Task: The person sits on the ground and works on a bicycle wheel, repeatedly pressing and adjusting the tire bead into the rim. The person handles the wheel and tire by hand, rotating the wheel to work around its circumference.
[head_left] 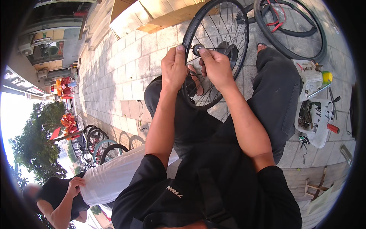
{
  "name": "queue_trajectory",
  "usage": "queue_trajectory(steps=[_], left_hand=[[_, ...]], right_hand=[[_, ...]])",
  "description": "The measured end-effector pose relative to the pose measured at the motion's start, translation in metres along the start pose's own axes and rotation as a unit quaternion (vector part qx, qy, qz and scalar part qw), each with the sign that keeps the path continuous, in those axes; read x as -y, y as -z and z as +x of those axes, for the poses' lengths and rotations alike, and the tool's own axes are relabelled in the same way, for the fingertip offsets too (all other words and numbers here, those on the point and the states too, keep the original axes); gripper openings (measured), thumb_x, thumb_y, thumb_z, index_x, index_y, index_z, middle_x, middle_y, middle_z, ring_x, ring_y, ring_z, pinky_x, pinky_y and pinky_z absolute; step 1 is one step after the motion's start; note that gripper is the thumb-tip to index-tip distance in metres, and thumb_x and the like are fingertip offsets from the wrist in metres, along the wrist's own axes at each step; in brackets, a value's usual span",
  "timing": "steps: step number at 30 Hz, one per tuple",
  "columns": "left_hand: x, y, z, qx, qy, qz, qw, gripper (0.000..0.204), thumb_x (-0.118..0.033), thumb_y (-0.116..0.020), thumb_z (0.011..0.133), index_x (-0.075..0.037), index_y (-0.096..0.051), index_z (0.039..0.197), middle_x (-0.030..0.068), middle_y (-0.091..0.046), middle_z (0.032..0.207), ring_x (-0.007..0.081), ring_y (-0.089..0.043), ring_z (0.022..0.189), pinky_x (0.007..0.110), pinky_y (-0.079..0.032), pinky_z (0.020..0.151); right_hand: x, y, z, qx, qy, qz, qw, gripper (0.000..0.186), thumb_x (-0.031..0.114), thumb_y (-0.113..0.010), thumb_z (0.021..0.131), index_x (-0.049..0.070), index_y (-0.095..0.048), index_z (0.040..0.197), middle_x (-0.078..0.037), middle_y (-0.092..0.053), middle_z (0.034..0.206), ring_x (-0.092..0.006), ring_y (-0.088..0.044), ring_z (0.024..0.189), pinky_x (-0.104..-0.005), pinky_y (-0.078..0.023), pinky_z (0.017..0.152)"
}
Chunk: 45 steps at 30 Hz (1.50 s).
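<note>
A bare-spoked black bicycle wheel (pixel 188 37) stands tilted between my knees, with no tyre on its rim. My left hand (pixel 174 68) is closed on the near left side of the rim, thumb pointing up along it. At the dark hub (pixel 197 48), my right hand (pixel 217 69) has its thumb pressed against the axle end and its fingers curled beneath. Those fingertips are partly hidden by the hand itself. Behind the spokes, a sandalled foot (pixel 196 80) shows in part.
A loose black tyre (pixel 322 45) lies far right, with a red strip (pixel 281 15) inside its ring. Right of my knee are a white tool tray (pixel 321 142), a red-handled tool (pixel 333 128) and a yellow container (pixel 327 77). Cardboard (pixel 160 22) lies ahead; a person (pixel 72 187) stands left.
</note>
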<state>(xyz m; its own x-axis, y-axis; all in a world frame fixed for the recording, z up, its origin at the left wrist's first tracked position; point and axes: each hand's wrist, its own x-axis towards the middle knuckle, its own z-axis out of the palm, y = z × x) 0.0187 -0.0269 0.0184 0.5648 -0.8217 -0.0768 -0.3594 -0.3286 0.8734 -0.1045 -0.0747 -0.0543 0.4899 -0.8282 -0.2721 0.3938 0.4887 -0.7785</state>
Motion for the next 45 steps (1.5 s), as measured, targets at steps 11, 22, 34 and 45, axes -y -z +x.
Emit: queue_trajectory(steps=[11,22,34,45], left_hand=[[-0.010,-0.010,-0.005,0.004,-0.015,0.003,1.000,0.042,-0.032,-0.052,0.114,0.000,-0.060,0.089,0.0018,-0.053,0.067,0.0090,-0.055,0.055,0.030,-0.047,0.048],[-0.002,-0.010,-0.008,0.018,-0.075,0.031,0.997,0.045,-0.036,-0.053,0.114,0.000,-0.058,0.086,0.0038,-0.053,0.069,0.0099,-0.057,0.057,0.030,-0.049,0.051],[-0.003,-0.008,-0.011,0.040,-0.130,0.054,0.989,0.043,-0.035,-0.050,0.115,0.003,-0.069,0.104,0.0047,-0.053,0.077,0.0098,-0.055,0.060,0.030,-0.047,0.055],[0.013,-0.001,0.000,0.030,-0.131,0.054,0.989,0.042,-0.032,-0.054,0.113,0.003,-0.062,0.091,0.0082,-0.053,0.080,0.0172,-0.053,0.070,0.035,-0.046,0.065]], right_hand=[[-0.010,-0.023,-0.010,-0.090,0.069,-0.016,0.993,0.038,0.029,-0.055,0.111,-0.004,-0.073,0.110,0.000,-0.061,0.073,-0.0066,-0.052,0.070,-0.0288,-0.044,0.064],[0.009,-0.014,-0.020,-0.040,-0.034,0.131,0.990,0.038,0.036,-0.057,0.111,0.002,-0.072,0.102,0.002,-0.056,0.070,-0.0053,-0.047,0.055,-0.0262,-0.037,0.049],[0.045,0.003,-0.014,-0.026,-0.184,0.138,0.973,0.035,0.039,-0.072,0.100,0.007,-0.064,0.090,0.003,-0.053,0.069,-0.0077,-0.045,0.049,-0.0265,-0.031,0.042],[0.017,0.009,-0.030,-0.005,-0.018,0.180,0.984,0.029,0.031,-0.065,0.108,0.005,-0.067,0.096,-0.002,-0.064,0.078,-0.0114,-0.059,0.057,-0.0288,-0.048,0.049]])
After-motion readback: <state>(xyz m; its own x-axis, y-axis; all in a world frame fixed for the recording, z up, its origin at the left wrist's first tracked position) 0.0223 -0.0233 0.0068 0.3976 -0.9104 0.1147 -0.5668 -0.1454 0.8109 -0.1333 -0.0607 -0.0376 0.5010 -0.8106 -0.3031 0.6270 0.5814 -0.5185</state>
